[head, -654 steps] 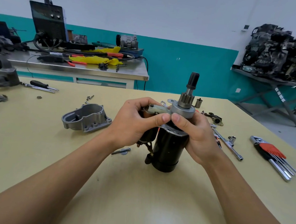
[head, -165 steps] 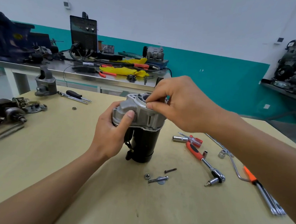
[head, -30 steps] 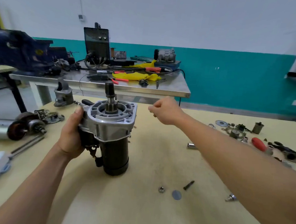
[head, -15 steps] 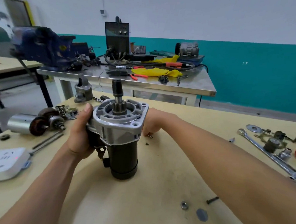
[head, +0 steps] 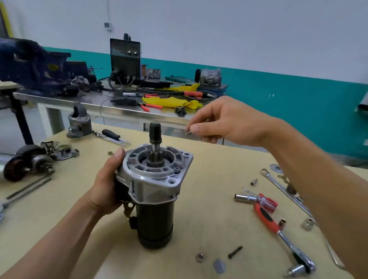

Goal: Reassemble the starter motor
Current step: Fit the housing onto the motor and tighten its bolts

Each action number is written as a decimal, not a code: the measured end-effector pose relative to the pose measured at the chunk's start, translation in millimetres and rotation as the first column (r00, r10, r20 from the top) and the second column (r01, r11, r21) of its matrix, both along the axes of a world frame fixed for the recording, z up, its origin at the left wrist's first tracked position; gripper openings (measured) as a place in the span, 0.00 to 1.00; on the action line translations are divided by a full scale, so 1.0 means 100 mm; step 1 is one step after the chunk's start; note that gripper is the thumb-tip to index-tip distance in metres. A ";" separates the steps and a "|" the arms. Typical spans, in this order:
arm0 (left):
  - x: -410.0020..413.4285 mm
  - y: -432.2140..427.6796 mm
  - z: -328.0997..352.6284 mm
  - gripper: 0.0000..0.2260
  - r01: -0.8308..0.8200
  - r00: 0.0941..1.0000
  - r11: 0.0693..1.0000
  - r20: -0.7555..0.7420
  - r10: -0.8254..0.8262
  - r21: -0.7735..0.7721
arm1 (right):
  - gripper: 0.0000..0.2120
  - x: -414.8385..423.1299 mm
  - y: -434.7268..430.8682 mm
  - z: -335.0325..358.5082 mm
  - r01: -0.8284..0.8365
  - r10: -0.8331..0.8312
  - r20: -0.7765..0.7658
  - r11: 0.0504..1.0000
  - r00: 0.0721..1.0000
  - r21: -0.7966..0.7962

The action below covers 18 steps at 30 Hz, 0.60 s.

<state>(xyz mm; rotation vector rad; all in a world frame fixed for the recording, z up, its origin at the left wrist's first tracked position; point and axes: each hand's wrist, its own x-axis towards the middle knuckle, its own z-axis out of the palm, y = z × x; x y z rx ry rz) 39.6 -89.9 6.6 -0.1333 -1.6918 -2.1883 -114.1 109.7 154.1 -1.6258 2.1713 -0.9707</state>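
Left hand [head: 105, 188] grips the upright starter motor [head: 153, 194] mid-table [head: 206, 210]; right hand [head: 221, 120] pinches a small screw [head: 187, 132] above, in open air.

On the pale wooden table [head: 200, 206] a red-handled ratchet [head: 267, 220], a black bolt [head: 235, 252], a nut [head: 200, 257] and a grey disc [head: 219, 266] are laid at the right, an armature [head: 25, 167] at the left

The left hand [head: 105, 186] and the right hand [head: 223, 120] are bare, with short, plain nails. The left forearm [head: 58, 235] and the right forearm [head: 319, 183] are bare too, as far back as I can see.
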 end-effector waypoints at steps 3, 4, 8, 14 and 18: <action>-0.04 0.15 0.02 0.30 0.028 0.999 0.998 -0.036 -0.030 -0.058 | 0.06 0.20 0.02 0.16 -0.025 0.052 -0.232 0.993 0.971 0.117; -0.04 0.20 0.03 0.29 0.038 0.998 0.997 -0.055 -0.042 -0.072 | 0.06 0.26 0.01 0.19 -0.015 0.063 -0.291 0.986 0.955 0.166; -0.07 0.26 0.02 0.30 0.058 0.994 0.995 -0.090 -0.065 -0.083 | 0.05 0.44 -0.01 0.21 0.016 0.119 -0.410 0.950 0.904 0.312; -0.08 0.26 -0.03 0.36 0.105 0.985 0.986 -0.124 -0.121 -0.133 | 0.08 0.59 0.02 0.21 0.045 0.142 -0.475 0.932 0.868 0.360; -0.08 0.25 -0.04 0.33 0.092 0.981 0.983 -0.153 -0.117 -0.161 | 0.07 0.62 0.06 0.20 0.051 0.132 -0.485 0.937 0.864 0.344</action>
